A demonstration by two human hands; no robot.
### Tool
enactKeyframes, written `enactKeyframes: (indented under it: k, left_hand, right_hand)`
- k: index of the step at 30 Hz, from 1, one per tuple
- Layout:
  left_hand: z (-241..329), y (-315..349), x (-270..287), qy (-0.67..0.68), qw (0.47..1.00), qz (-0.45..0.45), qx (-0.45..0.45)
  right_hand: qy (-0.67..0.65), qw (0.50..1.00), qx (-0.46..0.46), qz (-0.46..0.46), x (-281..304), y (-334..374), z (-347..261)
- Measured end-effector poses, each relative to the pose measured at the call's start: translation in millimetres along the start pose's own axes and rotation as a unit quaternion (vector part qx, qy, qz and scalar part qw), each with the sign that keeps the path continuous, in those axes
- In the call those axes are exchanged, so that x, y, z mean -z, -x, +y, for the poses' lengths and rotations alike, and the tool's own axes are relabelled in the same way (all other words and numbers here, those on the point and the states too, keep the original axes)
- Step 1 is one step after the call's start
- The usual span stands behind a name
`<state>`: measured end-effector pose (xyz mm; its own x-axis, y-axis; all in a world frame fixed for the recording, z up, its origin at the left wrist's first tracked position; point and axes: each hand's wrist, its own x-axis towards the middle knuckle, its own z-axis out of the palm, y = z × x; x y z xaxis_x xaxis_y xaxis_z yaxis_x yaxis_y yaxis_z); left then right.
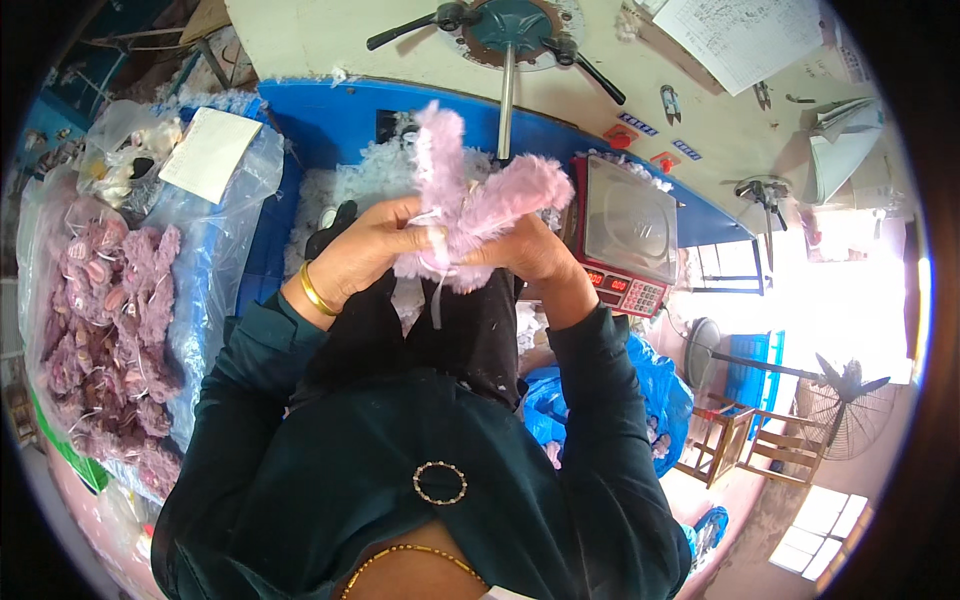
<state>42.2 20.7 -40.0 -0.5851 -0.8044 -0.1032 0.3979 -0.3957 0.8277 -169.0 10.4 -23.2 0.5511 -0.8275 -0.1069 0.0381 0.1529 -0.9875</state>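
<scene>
A fluffy pink plush toy piece [505, 200] with two long ear-like parts pointing away from me is held between my hands, above my lap. My left hand [375, 245], with a gold bangle at the wrist, pinches its left side between thumb and fingers. On the other side my right hand [530, 248] is closed around it, its fingers partly hidden by the fur. A white ribbon or strip [437, 305] hangs down from the piece. Just beyond it a metal tube [507, 100] comes down from a machine plate.
White stuffing fluff [375, 170] lies in a blue-walled bin [330, 105] ahead. A red scale [630, 230] stands to the right. At the left, a clear plastic bag [45, 250] holds several purple-pink plush pieces [120, 330]. A blue bag [655, 385] sits by my right side.
</scene>
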Motion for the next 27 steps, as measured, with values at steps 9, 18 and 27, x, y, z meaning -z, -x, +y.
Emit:
enactKeyframes:
  k: [9,18,27]
  left_hand:
    - [-17,-13,7,-0.073,0.987,-0.033,-0.142]
    - [-15,-107,12,-0.199,0.929,0.082,-0.300]
    - [-1,-130,24,-0.042,0.989,0.078,-0.115]
  right_hand:
    - [0.430,0.877,0.209,0.035,32,26,43]
    - [0.261,0.923,0.169,0.225,50,-14,-8]
    - [0.532,0.733,0.182,0.382,25,-56,-27]
